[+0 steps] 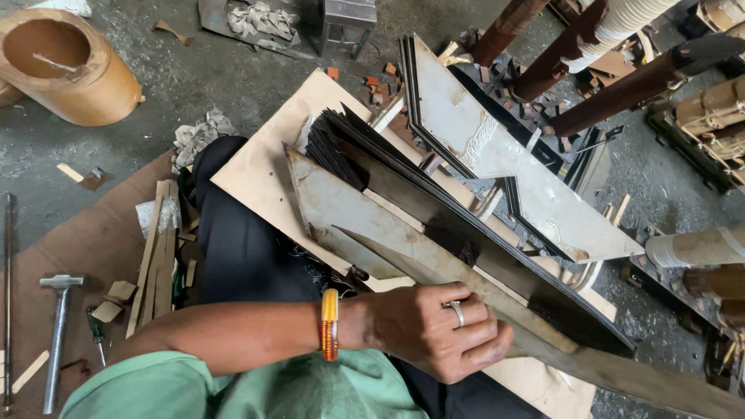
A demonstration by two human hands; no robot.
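Hand (pixel 434 330) at lower centre has its grip closed on a long metal strip (pixel 434 260). Which hand it is, I cannot tell. Dark sheets (pixel 466 225) lie just above.

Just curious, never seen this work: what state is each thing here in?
Left hand: closed around long grey metal strip, gripping it.
Stack of thin dark metal sheets: fanned, leaning.
Brown cardboard roll: lying tilted, hollow end showing.
Steel hammer: lying flat, untouched.

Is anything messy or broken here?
Yes. Small brown and orange scraps lie scattered on the floor, and the metal strip beyond the left hand is stained and rusty at its edges.
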